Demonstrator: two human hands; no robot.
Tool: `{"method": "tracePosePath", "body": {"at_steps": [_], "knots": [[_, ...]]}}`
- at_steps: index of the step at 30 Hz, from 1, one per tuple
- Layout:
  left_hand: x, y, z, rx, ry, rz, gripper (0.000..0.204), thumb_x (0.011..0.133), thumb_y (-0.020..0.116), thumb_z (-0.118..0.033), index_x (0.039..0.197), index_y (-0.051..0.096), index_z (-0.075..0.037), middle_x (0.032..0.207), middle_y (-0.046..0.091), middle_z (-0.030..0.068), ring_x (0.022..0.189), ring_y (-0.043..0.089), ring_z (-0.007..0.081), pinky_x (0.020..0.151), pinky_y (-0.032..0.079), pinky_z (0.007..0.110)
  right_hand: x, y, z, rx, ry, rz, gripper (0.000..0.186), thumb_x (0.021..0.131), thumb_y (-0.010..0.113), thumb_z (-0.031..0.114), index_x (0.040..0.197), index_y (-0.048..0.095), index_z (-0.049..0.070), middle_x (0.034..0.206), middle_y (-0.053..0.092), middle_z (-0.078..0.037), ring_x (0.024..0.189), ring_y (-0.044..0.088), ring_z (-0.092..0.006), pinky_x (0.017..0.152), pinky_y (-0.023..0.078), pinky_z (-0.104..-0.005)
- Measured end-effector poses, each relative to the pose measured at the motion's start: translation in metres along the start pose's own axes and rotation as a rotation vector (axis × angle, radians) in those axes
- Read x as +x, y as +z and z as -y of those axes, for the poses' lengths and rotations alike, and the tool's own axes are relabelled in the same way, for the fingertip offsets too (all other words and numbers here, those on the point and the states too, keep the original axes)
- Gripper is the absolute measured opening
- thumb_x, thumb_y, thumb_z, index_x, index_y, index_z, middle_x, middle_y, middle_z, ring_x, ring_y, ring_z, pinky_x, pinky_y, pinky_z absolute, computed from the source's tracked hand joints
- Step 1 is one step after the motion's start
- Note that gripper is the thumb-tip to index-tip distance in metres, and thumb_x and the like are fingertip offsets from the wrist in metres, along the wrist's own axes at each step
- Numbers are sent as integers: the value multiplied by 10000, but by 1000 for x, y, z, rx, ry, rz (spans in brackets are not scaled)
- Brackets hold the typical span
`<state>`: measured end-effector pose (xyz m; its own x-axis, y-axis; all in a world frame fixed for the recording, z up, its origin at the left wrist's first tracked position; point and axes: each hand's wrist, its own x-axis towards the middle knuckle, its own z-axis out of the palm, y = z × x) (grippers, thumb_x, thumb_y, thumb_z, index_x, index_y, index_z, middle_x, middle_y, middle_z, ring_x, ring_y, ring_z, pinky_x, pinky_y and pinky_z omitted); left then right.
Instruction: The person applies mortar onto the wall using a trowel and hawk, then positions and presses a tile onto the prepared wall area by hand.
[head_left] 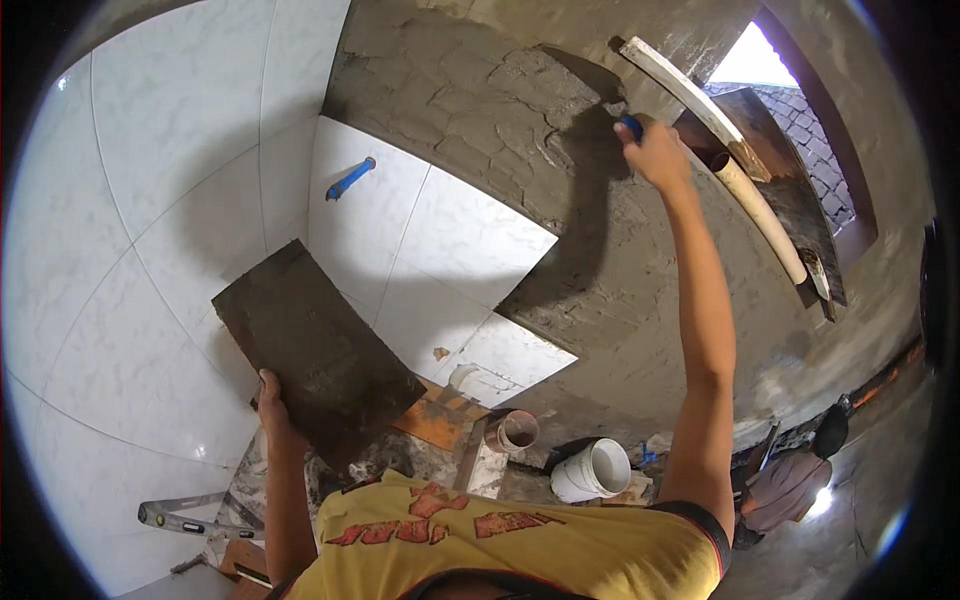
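My left hand (275,405) grips the edge of a dark rectangular board (318,345), smeared grey-brown, held tilted before the white tiled corner. My right hand (657,155), arm stretched up, is closed on a blue-handled tool (631,127) at the rough wet mortar (470,75) on the wall; its working end is hard to make out. Below that mortar, white tiles (420,240) cover part of the wall, with a blue pipe stub (350,178) sticking out of them. More white tiles (140,180) line the left wall.
A window (820,170) has pale boards and a tube (750,210) before it. Below stand a white bucket (590,470), a smaller container (512,430) and an orange board (430,420). A spirit level (180,520) lies lower left. Another person (785,490) is at lower right.
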<state>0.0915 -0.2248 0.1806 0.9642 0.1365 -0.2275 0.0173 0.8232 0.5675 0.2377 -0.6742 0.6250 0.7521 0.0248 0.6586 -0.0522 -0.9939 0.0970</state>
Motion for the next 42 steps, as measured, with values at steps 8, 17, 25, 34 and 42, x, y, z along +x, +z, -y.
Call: {"method": "tracePosePath", "body": {"at_steps": [8,17,25,34,42], "knots": [[-27,46,-1,27,-101,12,693,1027,485,-534,1482,370,-25,1419,508,185,1262,544,366,1077,454,515,17,32,-6,5,-199,350,517,887,656,480,1048,722,-6,897,717,-253,851,707,-412,723,551,-481],[-14,-1,37,67,-48,23,646,1050,462,-500,1474,407,-17,1409,521,151,1253,547,302,1060,461,450,60,-61,-56,67,-5,475,397,903,670,369,776,673,-7,588,584,-73,429,507,-138,380,381,-318],[-22,28,37,56,-61,50,662,1042,475,-508,1475,404,-12,1416,522,153,1258,545,310,1069,455,450,-20,-46,-59,-243,-141,205,542,901,646,495,1194,695,41,1060,705,-258,1075,660,-417,930,507,-491],[-30,56,43,47,-103,103,639,1048,479,-469,1462,417,14,1408,536,183,1257,544,338,1095,430,462,-3,-36,-94,-179,-184,2,529,939,633,474,1174,691,4,906,724,-212,814,718,-359,755,563,-454],[-41,90,53,3,-148,202,686,1032,484,-525,1462,408,5,1403,538,158,1265,541,331,1095,436,465,-22,-65,-136,339,167,294,510,944,636,479,980,679,-28,680,609,-55,529,561,-124,459,450,-310]]}}
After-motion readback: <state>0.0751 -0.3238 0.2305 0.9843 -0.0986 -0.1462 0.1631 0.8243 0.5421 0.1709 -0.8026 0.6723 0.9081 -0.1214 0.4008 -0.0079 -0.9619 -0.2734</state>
